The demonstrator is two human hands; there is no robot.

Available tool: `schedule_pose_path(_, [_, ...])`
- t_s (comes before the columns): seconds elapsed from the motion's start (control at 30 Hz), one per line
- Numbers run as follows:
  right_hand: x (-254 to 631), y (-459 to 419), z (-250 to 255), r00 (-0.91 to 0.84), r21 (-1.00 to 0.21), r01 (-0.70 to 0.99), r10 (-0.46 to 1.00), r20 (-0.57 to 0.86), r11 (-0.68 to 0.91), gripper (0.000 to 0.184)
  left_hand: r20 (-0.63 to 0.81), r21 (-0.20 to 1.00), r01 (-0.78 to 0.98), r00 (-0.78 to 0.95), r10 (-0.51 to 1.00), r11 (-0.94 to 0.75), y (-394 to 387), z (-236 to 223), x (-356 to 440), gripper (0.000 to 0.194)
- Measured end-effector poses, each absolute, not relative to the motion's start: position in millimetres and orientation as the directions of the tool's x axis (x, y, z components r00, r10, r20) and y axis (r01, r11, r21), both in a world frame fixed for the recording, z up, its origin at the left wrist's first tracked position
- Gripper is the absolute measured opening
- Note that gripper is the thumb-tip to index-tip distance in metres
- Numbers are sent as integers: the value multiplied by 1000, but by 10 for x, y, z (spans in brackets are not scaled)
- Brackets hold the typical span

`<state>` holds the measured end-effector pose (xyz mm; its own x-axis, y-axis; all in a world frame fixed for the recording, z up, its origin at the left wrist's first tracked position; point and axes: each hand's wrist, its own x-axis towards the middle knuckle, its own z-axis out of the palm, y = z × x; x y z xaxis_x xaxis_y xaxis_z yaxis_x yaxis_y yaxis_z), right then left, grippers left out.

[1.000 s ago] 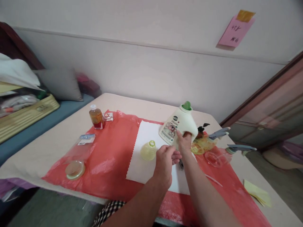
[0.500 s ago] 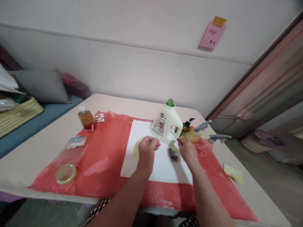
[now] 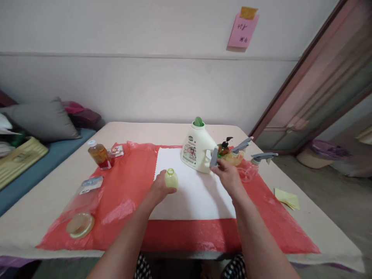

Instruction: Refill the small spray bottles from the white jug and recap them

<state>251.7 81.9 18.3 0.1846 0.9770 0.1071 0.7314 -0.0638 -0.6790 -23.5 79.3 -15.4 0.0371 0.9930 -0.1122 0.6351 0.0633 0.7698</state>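
My left hand [image 3: 159, 187] is wrapped round a small yellow-green spray bottle [image 3: 171, 180] with an open neck, over the white sheet [image 3: 194, 205]. In my right hand [image 3: 229, 176] is a grey trigger spray head [image 3: 214, 157], gripped between thumb and fingers. It is apart from the bottle. Just behind that hand stands a cream jug [image 3: 195, 149] with a green piece [image 3: 198, 121] in its mouth. The spray head hides part of the jug's handle.
A yellow spray bottle [image 3: 234, 158], a pink spray bottle [image 3: 249, 171] and a dark pump bottle [image 3: 223, 149] stand at right. Yellow paper slips [image 3: 286, 198] lie nearby. On the left are an amber bottle [image 3: 100, 155], a plastic packet [image 3: 92, 184] and a round lid [image 3: 80, 225] on red plastic [image 3: 128, 186].
My left hand has closed round the yellow-green bottle. My right hand has picked up the grey spray head from the white sheet and raised it beside the jug. The view has turned slightly.
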Motion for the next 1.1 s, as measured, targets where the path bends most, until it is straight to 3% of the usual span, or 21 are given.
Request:
schedule_pose_path(0.07, [2413,789,353,280,-941,315,935,216,123,39,-113,749,660,58,992,47,791,-155,-119,63])
schedule_pose_path(0.1, [2348,761,432,340,-973,25,913,224,230,40,-116,742,669,60,991,47,790,-149,-63,59])
schedule_pose_path(0.17, [2218,690,563,399,-862,-375,899,183,342,40,-103,711,703,70,992,24,778,-130,35,55])
schedule_pose_path(0.2, [2163,654,612,396,-823,-443,901,177,356,38,-96,689,725,84,992,6,766,-121,76,53])
schedule_pose_path(0.4, [2096,547,667,371,-855,-288,873,316,432,29,-97,582,812,125,987,-46,705,-75,227,50])
schedule_pose_path(0.6, [2098,561,584,255,-920,-288,947,194,266,34,-89,568,820,142,986,-67,685,16,351,51])
schedule_pose_path(0.87, [1949,570,451,10,-990,-90,994,111,111,23,-26,652,754,125,992,-78,616,153,550,47])
schedule_pose_path(1.0, [2012,607,417,-16,-980,-172,995,102,98,27,-18,727,685,88,996,-47,602,188,588,45])
schedule_pose_path(1.1, [2081,642,387,9,-968,-240,997,76,76,30,20,713,696,103,994,-87,573,205,611,47])
